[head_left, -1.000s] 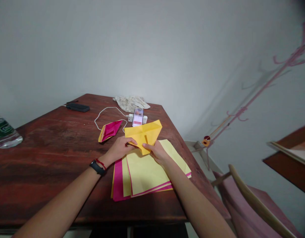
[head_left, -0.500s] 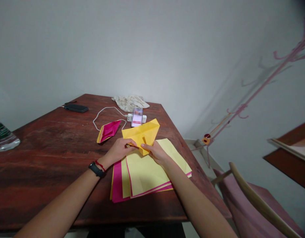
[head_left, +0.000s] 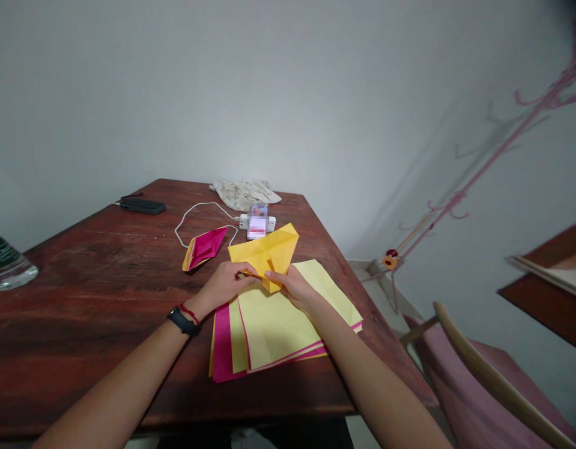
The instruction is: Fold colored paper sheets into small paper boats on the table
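A folded piece of yellow paper (head_left: 269,246), wide at its top edge and narrow at the bottom, is held up between both hands. My left hand (head_left: 229,284) pinches its lower left side, and my right hand (head_left: 295,285) grips the lower right with the thumb across the front. Beneath the hands lies a stack of loose paper sheets (head_left: 281,333), pale yellow on top with pink and deeper yellow edges showing. Left of the yellow paper rests a pile of folded pink and yellow paper pieces (head_left: 206,247).
A phone (head_left: 257,224) with a lit screen leans on a white block, a white cable (head_left: 182,215) looping beside it. Behind lies a crumpled cloth (head_left: 244,193). A dark power bank (head_left: 143,206) and a bottle (head_left: 7,265) stand left. At right are a chair (head_left: 484,380) and pink rack (head_left: 494,159).
The view has shifted very slightly. Both hands keep their hold on the yellow paper, and its folds look the same.
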`<control>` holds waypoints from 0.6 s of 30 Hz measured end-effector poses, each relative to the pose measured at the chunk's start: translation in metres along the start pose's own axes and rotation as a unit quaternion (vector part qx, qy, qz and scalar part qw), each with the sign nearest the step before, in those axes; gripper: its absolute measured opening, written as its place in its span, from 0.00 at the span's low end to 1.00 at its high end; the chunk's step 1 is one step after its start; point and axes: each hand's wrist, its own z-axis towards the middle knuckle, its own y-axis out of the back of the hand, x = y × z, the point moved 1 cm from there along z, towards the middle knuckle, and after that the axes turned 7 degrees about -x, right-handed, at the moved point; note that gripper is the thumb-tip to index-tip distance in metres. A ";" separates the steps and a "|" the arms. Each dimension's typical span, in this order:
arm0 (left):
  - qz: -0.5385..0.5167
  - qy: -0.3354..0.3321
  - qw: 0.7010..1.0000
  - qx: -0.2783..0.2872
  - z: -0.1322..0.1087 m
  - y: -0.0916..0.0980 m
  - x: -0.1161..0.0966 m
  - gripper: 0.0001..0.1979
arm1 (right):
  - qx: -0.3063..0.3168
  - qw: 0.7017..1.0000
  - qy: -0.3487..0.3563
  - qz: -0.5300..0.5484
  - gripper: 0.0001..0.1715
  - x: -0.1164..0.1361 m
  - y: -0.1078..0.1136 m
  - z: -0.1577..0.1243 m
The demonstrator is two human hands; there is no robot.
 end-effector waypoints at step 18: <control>-0.001 -0.002 1.000 -0.006 0.000 0.000 0.000 0.07 | 0.013 1.000 0.002 0.000 0.28 0.003 -0.003 -0.002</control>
